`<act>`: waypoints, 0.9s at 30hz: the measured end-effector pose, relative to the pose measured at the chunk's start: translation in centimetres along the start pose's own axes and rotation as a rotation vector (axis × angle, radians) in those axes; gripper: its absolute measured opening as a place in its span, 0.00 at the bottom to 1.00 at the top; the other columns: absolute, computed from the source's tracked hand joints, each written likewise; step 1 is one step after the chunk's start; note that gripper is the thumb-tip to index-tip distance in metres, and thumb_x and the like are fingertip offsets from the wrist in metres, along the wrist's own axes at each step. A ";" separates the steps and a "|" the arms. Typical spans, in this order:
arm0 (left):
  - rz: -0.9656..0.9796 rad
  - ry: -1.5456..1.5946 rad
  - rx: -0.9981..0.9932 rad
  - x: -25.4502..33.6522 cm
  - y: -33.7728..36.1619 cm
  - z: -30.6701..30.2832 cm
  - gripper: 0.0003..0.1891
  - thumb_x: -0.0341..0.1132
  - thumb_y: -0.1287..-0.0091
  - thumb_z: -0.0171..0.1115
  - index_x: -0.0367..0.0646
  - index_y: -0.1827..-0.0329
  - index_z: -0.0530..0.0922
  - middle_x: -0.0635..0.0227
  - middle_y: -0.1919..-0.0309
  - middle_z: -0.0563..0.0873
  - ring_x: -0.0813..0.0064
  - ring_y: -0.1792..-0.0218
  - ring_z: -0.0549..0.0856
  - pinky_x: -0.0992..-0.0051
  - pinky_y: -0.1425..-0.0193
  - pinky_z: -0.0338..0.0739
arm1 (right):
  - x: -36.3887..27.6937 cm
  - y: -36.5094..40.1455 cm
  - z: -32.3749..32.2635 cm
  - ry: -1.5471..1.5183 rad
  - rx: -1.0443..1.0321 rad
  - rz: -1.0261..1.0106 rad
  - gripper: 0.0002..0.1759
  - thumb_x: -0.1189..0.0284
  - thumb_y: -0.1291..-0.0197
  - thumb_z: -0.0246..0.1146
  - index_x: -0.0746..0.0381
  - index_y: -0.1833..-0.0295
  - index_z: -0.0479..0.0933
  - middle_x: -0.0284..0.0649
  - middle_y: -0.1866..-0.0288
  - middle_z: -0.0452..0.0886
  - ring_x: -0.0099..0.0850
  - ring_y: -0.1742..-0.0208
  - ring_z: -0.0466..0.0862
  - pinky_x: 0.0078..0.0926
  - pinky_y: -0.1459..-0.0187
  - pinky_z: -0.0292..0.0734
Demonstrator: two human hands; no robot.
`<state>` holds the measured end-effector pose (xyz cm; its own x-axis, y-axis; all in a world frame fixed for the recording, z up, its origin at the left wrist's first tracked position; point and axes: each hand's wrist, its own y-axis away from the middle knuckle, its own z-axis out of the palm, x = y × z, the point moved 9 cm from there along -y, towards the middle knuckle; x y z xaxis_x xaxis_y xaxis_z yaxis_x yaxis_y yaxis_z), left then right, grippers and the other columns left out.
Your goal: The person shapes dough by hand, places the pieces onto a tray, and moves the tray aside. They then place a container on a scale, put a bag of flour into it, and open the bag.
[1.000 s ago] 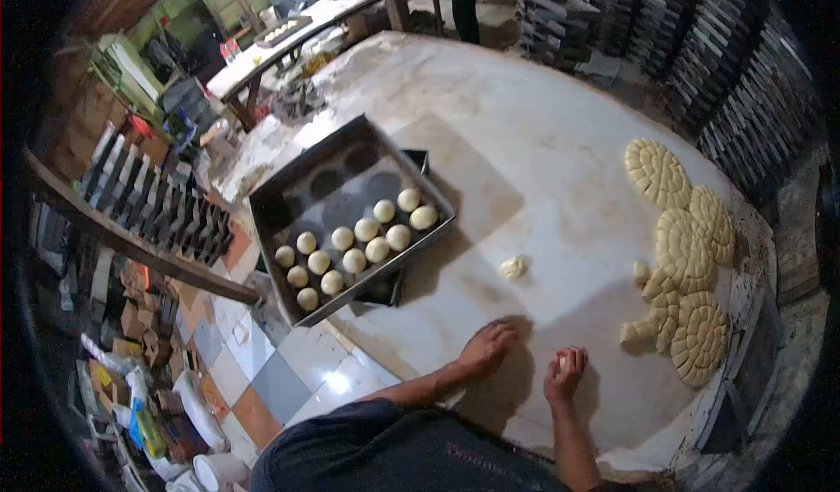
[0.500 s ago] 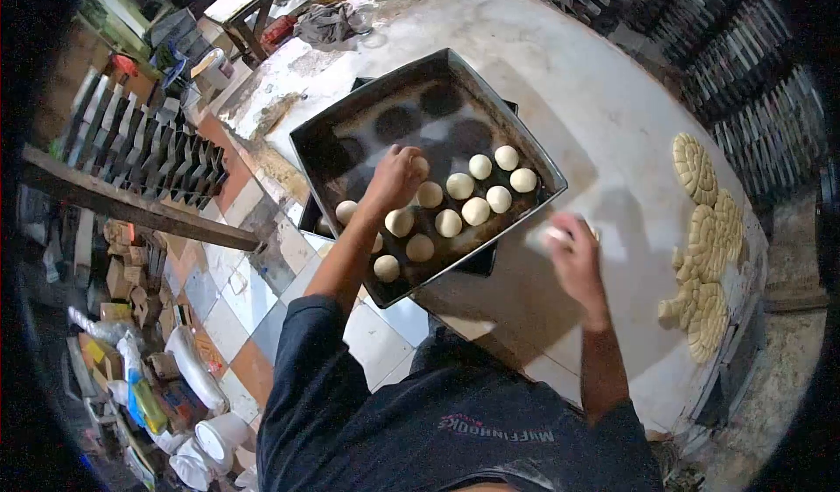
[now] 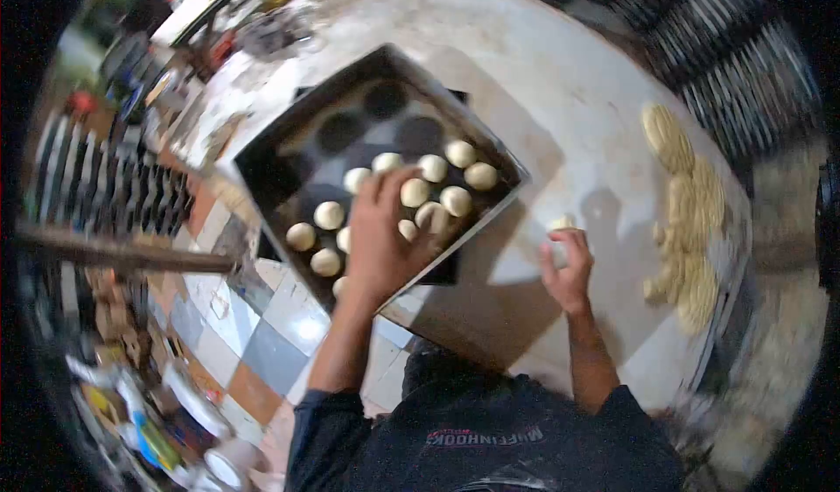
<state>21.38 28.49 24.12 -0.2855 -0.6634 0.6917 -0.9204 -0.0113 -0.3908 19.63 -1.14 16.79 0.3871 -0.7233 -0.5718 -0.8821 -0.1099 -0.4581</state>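
My left hand [image 3: 385, 243] reaches over a dark square baking tray [image 3: 289, 109], its fingers spread above several round dough balls. Just beyond the fingertips sit a dough ball [image 3: 387, 165] and another dough ball [image 3: 357, 181]; the hand hides part of the group. To the right of the tray, my right hand [image 3: 569, 273] is low over the table, fingers and thumb curled round a pale piece of dough [image 3: 562, 223] that shows past the fingertips. Blur hides how firmly it grips.
Flat scored dough pieces [image 3: 691, 212] lie along the table's [image 3: 525, 63] right edge. Another dark tray [image 3: 451, 269] shows beneath the first. Stacked metal trays [image 3: 744, 72] stand at the far right. A wooden beam [image 3: 131, 254] crosses the left side above the tiled floor [image 3: 280, 352].
The view has shifted, moving the tray leftward in the picture. My left hand has opened from a closed grasp over the tray, leaving dough balls beyond its fingers. My right hand remains over the table.
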 end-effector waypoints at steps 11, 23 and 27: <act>0.271 0.606 -1.073 24.9 15.0 45.3 0.24 0.42 0.40 0.72 0.45 0.43 0.79 0.62 0.57 0.84 0.69 0.55 0.83 0.69 0.53 0.79 | 24.5 29.8 -17.6 0.491 0.151 0.562 0.15 0.62 0.43 0.62 0.63 0.59 0.75 0.43 0.66 0.77 0.36 0.64 0.80 0.35 0.59 0.77; -0.614 0.702 -1.035 24.6 18.3 63.3 0.30 0.43 0.39 0.71 0.35 0.44 0.64 0.58 0.56 0.80 0.68 0.59 0.81 0.64 0.58 0.79 | 27.0 36.9 -25.6 0.506 0.517 0.843 0.05 0.71 0.46 0.64 0.58 0.66 0.75 0.35 0.70 0.79 0.33 0.66 0.80 0.37 0.53 0.64; -0.260 0.420 -1.208 21.1 18.9 58.6 0.30 0.42 0.34 0.67 0.39 0.38 0.61 0.58 0.56 0.82 0.73 0.59 0.82 0.69 0.61 0.80 | 27.9 37.4 -24.7 0.445 0.710 0.793 0.05 0.73 0.48 0.65 0.58 0.68 0.74 0.35 0.72 0.77 0.33 0.69 0.79 0.38 0.55 0.65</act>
<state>13.64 -29.56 -4.25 0.0768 -0.4577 0.8858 -0.5553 0.7182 0.4193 -9.18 -42.29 0.50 -0.4624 -0.6092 -0.6442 -0.4302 0.7895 -0.4378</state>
